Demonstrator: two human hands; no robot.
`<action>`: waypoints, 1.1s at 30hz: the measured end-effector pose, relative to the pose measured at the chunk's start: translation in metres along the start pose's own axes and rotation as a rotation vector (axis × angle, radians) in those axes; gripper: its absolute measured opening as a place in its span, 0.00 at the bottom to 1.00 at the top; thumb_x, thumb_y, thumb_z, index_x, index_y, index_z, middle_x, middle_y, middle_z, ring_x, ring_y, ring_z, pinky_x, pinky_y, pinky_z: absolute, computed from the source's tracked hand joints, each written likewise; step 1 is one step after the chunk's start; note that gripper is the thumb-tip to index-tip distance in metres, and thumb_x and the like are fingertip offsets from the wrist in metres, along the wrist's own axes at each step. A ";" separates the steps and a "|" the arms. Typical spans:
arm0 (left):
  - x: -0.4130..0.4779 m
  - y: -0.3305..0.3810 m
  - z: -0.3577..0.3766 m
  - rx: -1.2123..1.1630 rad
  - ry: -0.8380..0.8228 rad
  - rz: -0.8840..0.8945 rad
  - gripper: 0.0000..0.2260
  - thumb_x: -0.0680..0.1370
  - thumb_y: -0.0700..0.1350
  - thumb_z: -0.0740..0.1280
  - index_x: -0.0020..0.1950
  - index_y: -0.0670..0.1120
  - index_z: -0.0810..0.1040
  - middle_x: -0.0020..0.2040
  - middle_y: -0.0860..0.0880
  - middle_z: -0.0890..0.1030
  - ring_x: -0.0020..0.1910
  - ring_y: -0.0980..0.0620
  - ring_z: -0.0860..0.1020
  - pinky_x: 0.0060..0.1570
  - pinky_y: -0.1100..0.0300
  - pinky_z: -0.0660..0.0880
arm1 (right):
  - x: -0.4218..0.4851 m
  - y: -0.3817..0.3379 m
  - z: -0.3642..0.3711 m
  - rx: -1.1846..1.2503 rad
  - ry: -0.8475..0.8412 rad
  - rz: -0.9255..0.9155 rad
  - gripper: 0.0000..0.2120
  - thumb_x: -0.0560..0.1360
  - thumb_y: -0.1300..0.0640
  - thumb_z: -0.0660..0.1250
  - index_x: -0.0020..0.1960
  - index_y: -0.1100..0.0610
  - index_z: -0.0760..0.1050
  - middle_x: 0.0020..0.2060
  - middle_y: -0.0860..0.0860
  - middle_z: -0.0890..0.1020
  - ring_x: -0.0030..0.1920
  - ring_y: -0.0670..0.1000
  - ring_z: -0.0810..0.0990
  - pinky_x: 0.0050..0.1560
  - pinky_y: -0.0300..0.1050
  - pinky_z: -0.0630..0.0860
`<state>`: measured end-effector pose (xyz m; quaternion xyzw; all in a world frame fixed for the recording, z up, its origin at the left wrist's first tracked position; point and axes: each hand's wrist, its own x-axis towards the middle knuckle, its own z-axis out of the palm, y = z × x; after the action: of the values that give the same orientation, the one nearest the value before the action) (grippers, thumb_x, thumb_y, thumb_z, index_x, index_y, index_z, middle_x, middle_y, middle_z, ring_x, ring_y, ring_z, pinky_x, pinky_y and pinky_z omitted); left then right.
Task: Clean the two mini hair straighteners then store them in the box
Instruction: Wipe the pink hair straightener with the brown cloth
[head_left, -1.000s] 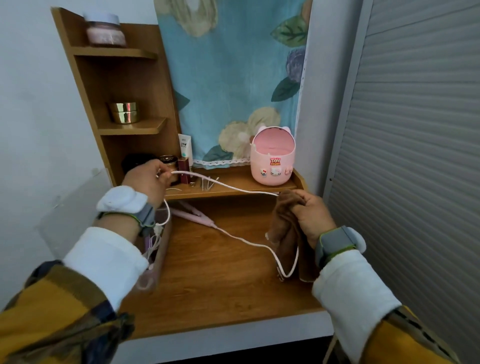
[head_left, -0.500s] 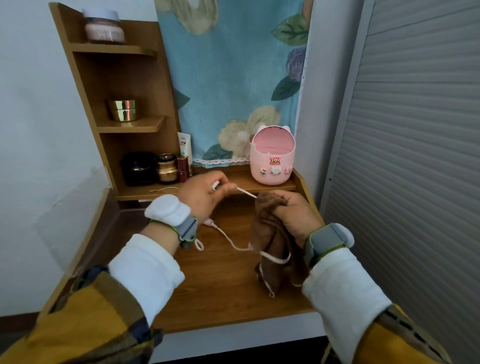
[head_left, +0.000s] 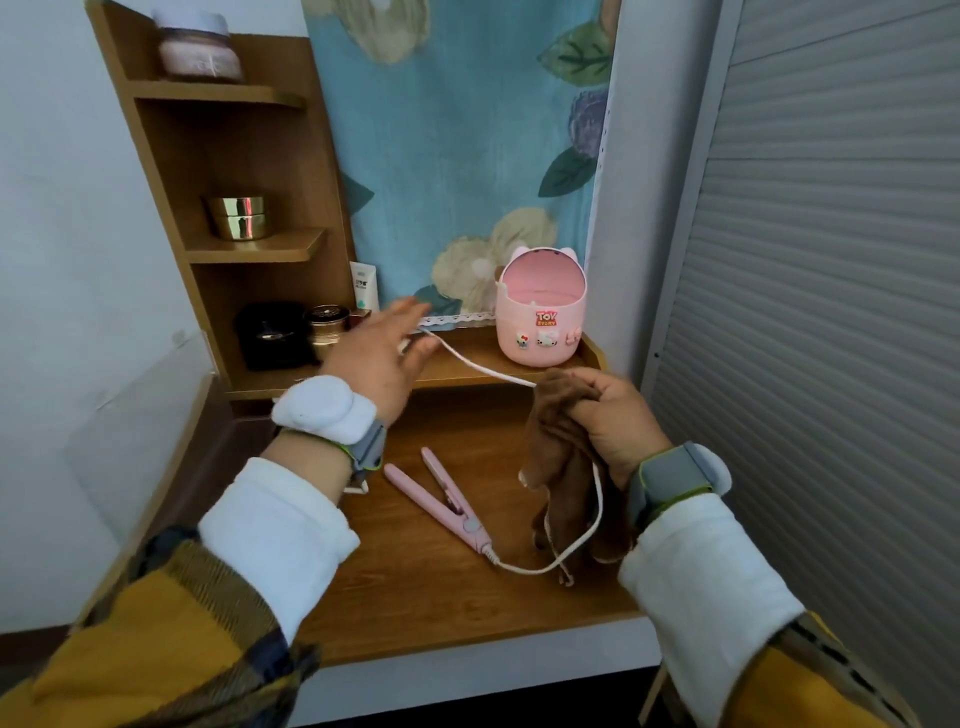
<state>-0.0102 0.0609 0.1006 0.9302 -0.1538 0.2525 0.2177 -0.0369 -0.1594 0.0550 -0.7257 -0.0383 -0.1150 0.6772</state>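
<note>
Desk (head_left: 415, 597): cord (head_left: 478, 368) seemingly touches left fingers (head_left: 410, 358).

Soft, even daylight w/ faint shadows, wide-angle bending at edges, left hand (head_left: 382, 351) motion-blurred, rest fairly sharp.

A pink mini hair straightener (head_left: 447, 501) lies flat on the wooden desk (head_left: 415, 597) just below the frame's centre, its two arms spread in a narrow V with tips toward the upper left. Its white cord (head_left: 519, 571) leaves the hinged end at lower right. It loops up through a bunched brown cloth (head_left: 558, 467) right of centre and runs on toward the upper middle.
</note>
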 end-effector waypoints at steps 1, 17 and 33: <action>-0.002 0.013 0.003 -0.028 -0.067 0.114 0.20 0.81 0.51 0.57 0.74 0.55 0.63 0.75 0.55 0.62 0.72 0.54 0.62 0.69 0.59 0.60 | 0.000 -0.001 0.004 -0.004 -0.031 -0.003 0.14 0.75 0.69 0.62 0.48 0.52 0.79 0.43 0.50 0.82 0.48 0.52 0.80 0.54 0.45 0.78; 0.010 0.049 0.007 -1.298 0.220 -0.156 0.13 0.81 0.46 0.59 0.38 0.46 0.73 0.23 0.56 0.68 0.19 0.59 0.60 0.19 0.68 0.55 | 0.002 0.008 0.003 0.026 0.008 -0.128 0.18 0.74 0.73 0.61 0.50 0.51 0.77 0.42 0.46 0.81 0.44 0.44 0.80 0.48 0.35 0.78; -0.006 0.028 0.018 -0.234 0.136 -0.199 0.23 0.77 0.50 0.65 0.71 0.50 0.66 0.70 0.48 0.69 0.65 0.51 0.70 0.60 0.62 0.66 | 0.012 0.008 0.021 0.089 0.109 -0.126 0.15 0.77 0.67 0.61 0.47 0.48 0.77 0.45 0.49 0.82 0.50 0.51 0.81 0.54 0.44 0.78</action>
<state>-0.0186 0.0293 0.0926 0.8899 -0.0743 0.2724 0.3582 -0.0214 -0.1404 0.0490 -0.6836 -0.0521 -0.1948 0.7014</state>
